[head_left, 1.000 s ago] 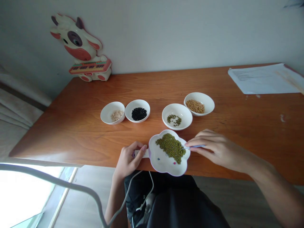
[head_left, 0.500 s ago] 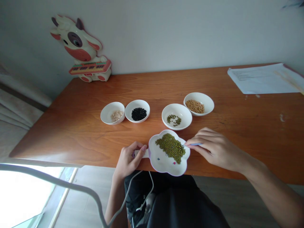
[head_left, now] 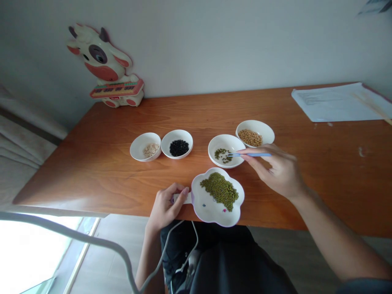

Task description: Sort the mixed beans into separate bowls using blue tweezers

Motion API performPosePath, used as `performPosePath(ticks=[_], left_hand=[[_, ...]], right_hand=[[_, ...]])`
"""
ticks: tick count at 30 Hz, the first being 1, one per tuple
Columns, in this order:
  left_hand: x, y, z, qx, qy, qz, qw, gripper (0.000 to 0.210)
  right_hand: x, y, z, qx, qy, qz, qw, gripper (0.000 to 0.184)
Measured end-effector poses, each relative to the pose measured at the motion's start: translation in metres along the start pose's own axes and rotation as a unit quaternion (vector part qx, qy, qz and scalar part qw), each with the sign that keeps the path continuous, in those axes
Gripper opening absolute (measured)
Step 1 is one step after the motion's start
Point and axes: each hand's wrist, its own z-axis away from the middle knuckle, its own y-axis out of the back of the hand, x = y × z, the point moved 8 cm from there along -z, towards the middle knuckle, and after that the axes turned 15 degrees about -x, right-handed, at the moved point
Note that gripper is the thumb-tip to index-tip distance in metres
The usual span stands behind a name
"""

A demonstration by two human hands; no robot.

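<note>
My left hand (head_left: 168, 206) is closed on the short handle of a white flower-shaped dish (head_left: 202, 210) with a lilac rim, at the table's front edge. Many green mung beans (head_left: 219, 190) lie in the dish. My right hand (head_left: 275, 169) pinches slim blue tweezers (head_left: 255, 154). Their tips are over a white bowl (head_left: 214, 143) that holds a small number of mung beans (head_left: 223, 155); whether a bean is between the tips is too small to tell. Touching that bowl from behind is a bowl (head_left: 266, 128) of tan soybeans (head_left: 250, 137).
To the left stand a bowl (head_left: 167, 139) of black beans (head_left: 179, 148) and a bowl (head_left: 136, 145) of pale flat pieces (head_left: 150, 150). A cow toy keyboard (head_left: 113, 79) is at the back left, papers (head_left: 339, 102) at the back right. A grey cable (head_left: 107, 243) crosses the lower left.
My right hand has carried the tweezers up and away from the flower-shaped dish to the mung bean bowl. My left hand stays on the handle.
</note>
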Motion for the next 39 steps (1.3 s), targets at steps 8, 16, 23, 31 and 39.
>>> performPosePath(ticks=[8,16,23,31,39], left_hand=[[-0.001,0.000,0.000,0.000,0.000,0.002,1.000,0.033],[0.001,0.000,-0.001,0.000,-0.004,0.004,1.000,0.033],[-0.002,0.000,0.000,0.001,-0.006,0.002,1.000,0.033],[-0.001,0.000,0.000,0.001,-0.008,0.001,1.000,0.032],[0.000,0.000,0.000,0.006,-0.009,0.000,1.000,0.034]], right_hand=[[-0.011,0.001,0.015,-0.152,0.036,-0.047,0.987,0.025],[-0.021,-0.019,0.035,-0.232,0.056,-0.049,0.970,0.019],[-0.027,-0.029,0.036,-0.223,0.104,0.002,0.969,0.015],[-0.029,-0.024,0.033,-0.181,0.102,-0.011,0.978,0.015],[-0.021,0.005,0.014,-0.050,0.061,0.010,0.997,0.035]])
